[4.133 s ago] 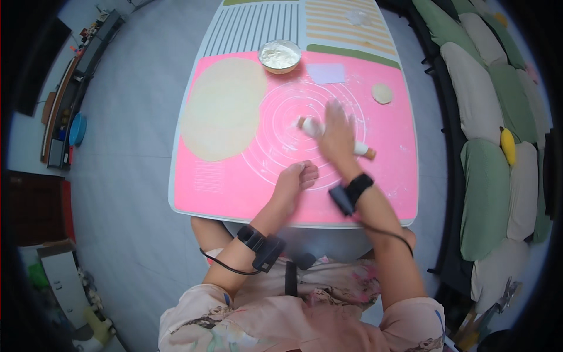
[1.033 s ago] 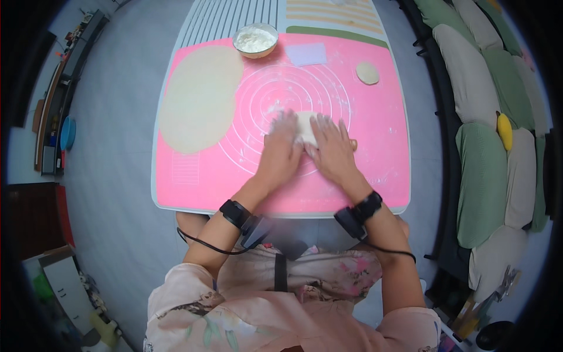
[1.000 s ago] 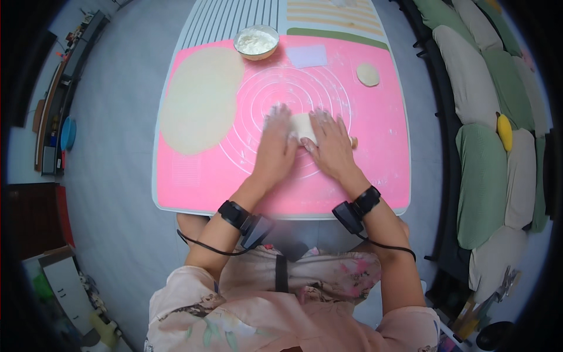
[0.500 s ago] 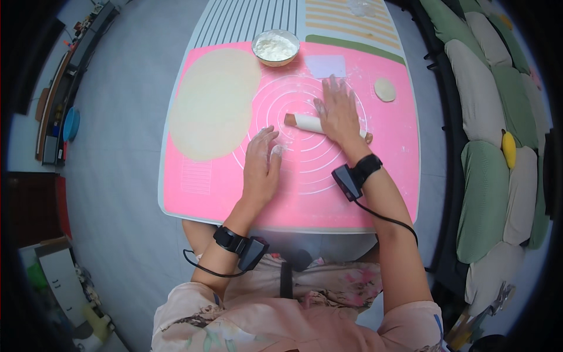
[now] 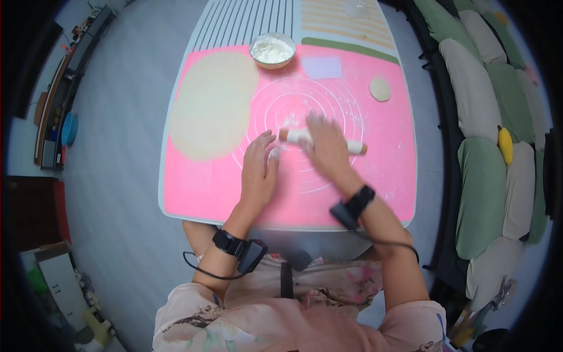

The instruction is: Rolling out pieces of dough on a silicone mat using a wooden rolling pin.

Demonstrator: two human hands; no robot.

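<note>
Grey floor [image 5: 117, 176] surrounds your table [image 5: 346, 32], with a couch of green and beige cushions [image 5: 489, 199] along the right. On the table lies a pink mat [image 5: 381, 182] printed with white rings and dusted with powder. Near its middle rests the pin [image 5: 355, 146], 2 brown ends showing and a white layer around its length. Your right hand [image 5: 328, 146], blurred, lies across it, fingers stretched past rather than curled around. Your left hand [image 5: 258, 170] is loosely open, fingertips just beside the pin's left end; you and I cannot tell whether they touch. Your 2 hands are apart. Left of the pin spreads 1 large pale sheet [image 5: 212, 105]; beyond sit 1 bowl [image 5: 273, 66] of white powder, 1 lilac card [image 5: 322, 68] and 1 small disc [image 5: 380, 89].
</note>
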